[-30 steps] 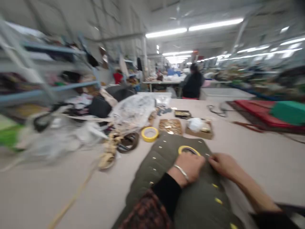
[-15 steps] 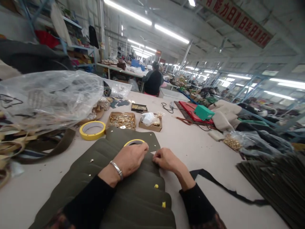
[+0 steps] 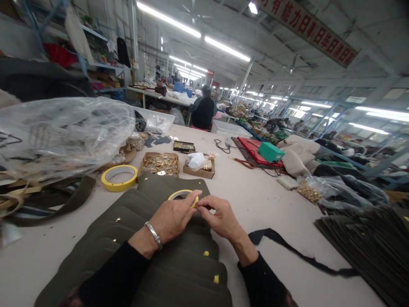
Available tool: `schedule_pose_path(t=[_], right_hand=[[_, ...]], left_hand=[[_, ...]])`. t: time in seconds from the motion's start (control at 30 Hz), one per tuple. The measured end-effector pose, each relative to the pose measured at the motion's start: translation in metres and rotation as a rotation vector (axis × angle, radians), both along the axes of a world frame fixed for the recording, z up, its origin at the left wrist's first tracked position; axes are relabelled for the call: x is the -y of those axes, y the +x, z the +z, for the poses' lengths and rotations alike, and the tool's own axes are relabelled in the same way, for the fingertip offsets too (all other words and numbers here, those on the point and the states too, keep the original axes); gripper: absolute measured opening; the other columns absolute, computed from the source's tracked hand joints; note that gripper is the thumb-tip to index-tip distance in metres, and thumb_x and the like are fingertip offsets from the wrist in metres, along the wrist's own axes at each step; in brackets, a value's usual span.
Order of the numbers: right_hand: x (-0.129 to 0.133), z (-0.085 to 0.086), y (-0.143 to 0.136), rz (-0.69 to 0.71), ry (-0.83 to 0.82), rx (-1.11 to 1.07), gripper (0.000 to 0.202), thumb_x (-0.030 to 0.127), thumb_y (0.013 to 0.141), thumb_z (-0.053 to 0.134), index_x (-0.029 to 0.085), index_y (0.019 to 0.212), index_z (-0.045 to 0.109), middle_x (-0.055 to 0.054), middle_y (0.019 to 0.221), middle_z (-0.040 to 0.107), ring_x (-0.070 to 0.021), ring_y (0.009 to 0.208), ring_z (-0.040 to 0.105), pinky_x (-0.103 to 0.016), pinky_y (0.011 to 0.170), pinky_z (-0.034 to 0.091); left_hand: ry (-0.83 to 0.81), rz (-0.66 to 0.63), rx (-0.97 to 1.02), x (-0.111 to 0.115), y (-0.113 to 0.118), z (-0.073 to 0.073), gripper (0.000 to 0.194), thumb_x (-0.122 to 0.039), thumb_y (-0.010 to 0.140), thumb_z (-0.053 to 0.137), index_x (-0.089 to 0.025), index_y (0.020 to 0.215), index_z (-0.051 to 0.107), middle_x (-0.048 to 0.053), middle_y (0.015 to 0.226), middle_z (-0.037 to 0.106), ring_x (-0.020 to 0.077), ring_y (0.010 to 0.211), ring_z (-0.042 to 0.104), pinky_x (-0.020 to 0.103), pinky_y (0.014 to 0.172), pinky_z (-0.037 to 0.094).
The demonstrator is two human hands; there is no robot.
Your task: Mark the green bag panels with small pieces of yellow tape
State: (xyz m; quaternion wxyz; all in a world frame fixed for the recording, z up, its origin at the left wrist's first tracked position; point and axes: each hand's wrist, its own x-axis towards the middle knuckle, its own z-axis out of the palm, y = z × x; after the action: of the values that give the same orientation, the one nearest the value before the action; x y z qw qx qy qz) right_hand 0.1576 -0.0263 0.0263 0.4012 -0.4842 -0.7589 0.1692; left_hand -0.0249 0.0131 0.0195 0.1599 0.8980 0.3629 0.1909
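Observation:
My left hand [image 3: 171, 218] grips a roll of yellow tape [image 3: 172, 195] above the dark olive fabric panels [image 3: 179, 260]. My right hand [image 3: 221, 216] meets it at the roll's right edge, thumb and forefinger pinched together on the tape there; the tape's end is hidden by the fingers. The panels overlap in a staggered pile under both hands. Small metal studs [image 3: 118, 220] show along their left side, and little yellow tape pieces [image 3: 206, 253] stick on the right side.
Another yellow tape roll [image 3: 119, 186] lies left of the panels. Behind are a box of gold metal parts [image 3: 160, 163] and a smaller carton [image 3: 200, 173]. A plastic bag [image 3: 67, 132] bulges at left. Right lie a black strap [image 3: 294, 247] and stacked dark panels [image 3: 367, 247].
My right hand has moved up and left from the panel's edge to the tape roll. The roll has tilted slightly in my left hand.

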Motion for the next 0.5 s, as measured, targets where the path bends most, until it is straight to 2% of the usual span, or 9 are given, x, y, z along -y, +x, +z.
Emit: schedule_pose_path(t=[0.17, 0.33, 0.43, 0.5], right_hand=[[-0.003, -0.01, -0.001, -0.059, 0.107, 0.09, 0.015, 0.013, 0.08, 0.052, 0.018, 0.078, 0.066, -0.002, 0.071, 0.066, -0.0126, 0.065, 0.06, -0.022, 0.066, 0.046], [-0.005, -0.016, -0.008, -0.153, 0.196, 0.148, 0.015, 0.012, 0.077, 0.051, 0.018, 0.073, 0.063, -0.002, 0.065, 0.063, -0.0128, 0.059, 0.057, -0.023, 0.06, 0.044], [-0.004, -0.013, -0.015, -0.22, 0.153, 0.097, 0.015, 0.013, 0.075, 0.051, 0.018, 0.072, 0.065, -0.002, 0.066, 0.064, -0.0133, 0.059, 0.058, -0.023, 0.06, 0.045], [-0.007, -0.011, -0.018, -0.276, 0.056, -0.01, 0.014, 0.016, 0.074, 0.053, 0.018, 0.07, 0.065, -0.002, 0.063, 0.065, -0.0131, 0.057, 0.059, -0.023, 0.058, 0.046]], left_hand=[[0.013, -0.011, 0.024, 0.003, 0.002, 0.001, 0.038, -0.02, 0.093, 0.039, -0.022, 0.131, 0.038, 0.005, 0.107, 0.07, 0.02, 0.095, 0.067, 0.03, 0.078, 0.05], [0.065, 0.051, 0.003, 0.002, 0.004, 0.002, 0.016, -0.024, 0.095, 0.037, -0.023, 0.101, 0.051, 0.0, 0.087, 0.07, 0.0175, 0.08, 0.066, 0.026, 0.065, 0.045], [0.1, 0.107, 0.012, 0.002, 0.007, 0.002, 0.017, -0.025, 0.095, 0.037, -0.022, 0.089, 0.052, 0.001, 0.083, 0.068, 0.0167, 0.075, 0.064, 0.026, 0.064, 0.043], [0.115, 0.151, 0.017, 0.004, 0.01, 0.003, 0.02, -0.024, 0.095, 0.034, -0.021, 0.087, 0.051, 0.003, 0.082, 0.067, 0.0177, 0.073, 0.063, 0.028, 0.063, 0.042]])
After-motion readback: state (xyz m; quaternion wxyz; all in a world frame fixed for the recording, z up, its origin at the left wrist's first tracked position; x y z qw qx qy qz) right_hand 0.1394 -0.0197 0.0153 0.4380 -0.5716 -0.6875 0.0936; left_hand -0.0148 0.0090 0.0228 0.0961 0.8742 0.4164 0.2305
